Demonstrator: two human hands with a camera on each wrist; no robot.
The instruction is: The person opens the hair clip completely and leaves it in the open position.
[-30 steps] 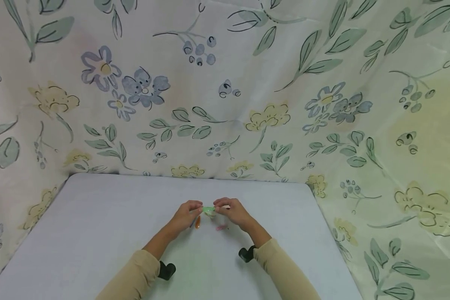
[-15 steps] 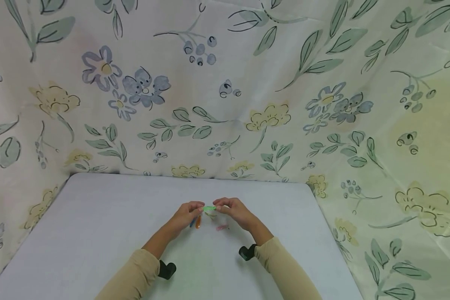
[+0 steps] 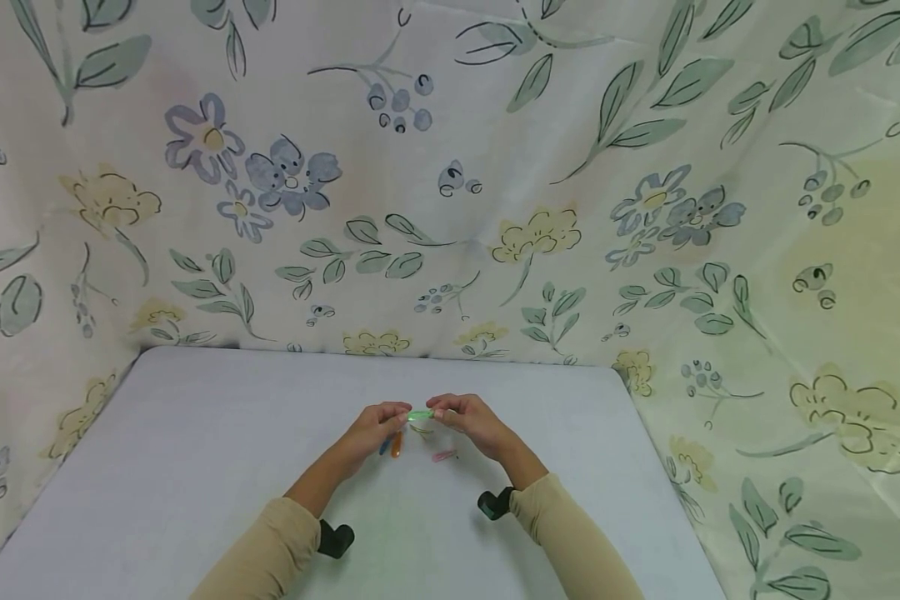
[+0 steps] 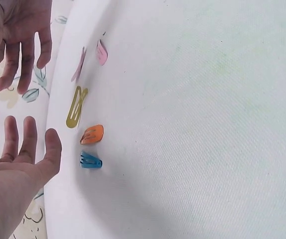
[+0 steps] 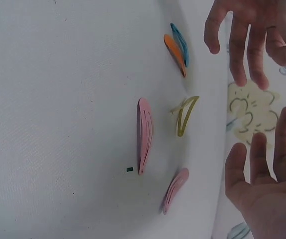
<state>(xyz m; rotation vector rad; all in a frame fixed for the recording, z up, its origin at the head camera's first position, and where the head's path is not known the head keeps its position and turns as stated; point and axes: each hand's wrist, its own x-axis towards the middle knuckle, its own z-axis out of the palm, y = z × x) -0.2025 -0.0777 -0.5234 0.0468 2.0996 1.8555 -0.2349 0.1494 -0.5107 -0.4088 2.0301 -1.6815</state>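
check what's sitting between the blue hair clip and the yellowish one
The orange hair clip lies between the blue clip and the yellowish clip, as the left wrist view shows.

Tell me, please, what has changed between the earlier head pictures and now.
The green clip has shifted very slightly up and right in the head view. The left hand and right hand still pinch it; the orange clip on the table seems unmoved.

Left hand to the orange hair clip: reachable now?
Probably yes: the orange hair clip lies uncovered on the table near the left hand, beside the blue clip. That hand pinches the green clip, though, so it would likely have to let go first.
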